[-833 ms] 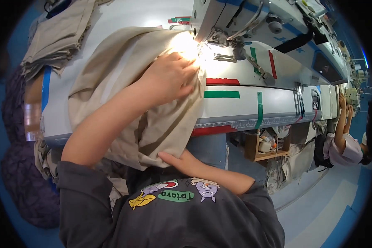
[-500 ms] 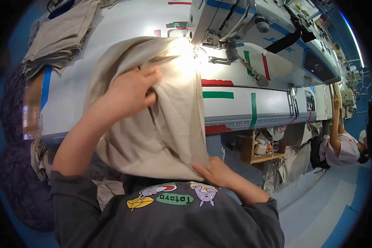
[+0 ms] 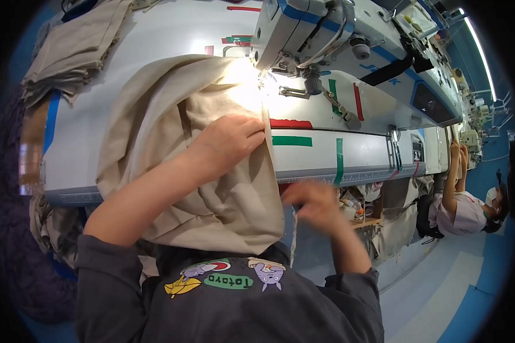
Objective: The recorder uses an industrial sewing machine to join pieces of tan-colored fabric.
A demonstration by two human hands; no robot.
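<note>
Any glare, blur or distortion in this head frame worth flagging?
Head view: the machine's lamp blows out the beige cloth near the needle of the sewing machine; the right hand is motion-blurred, the left hand sharp; fisheye bends the table edge and darkens the corners.

The right hand (image 3: 313,201) is blurry, so its fingers are hard to make out, and you cannot tell if it holds anything. The big beige cloth (image 3: 212,188) covers part of the table (image 3: 171,28), and the left hand (image 3: 226,143) hides some of the cloth. The sewing machine (image 3: 349,51) is cut off at the top edge. Its needle is lost in the bright light.
</note>
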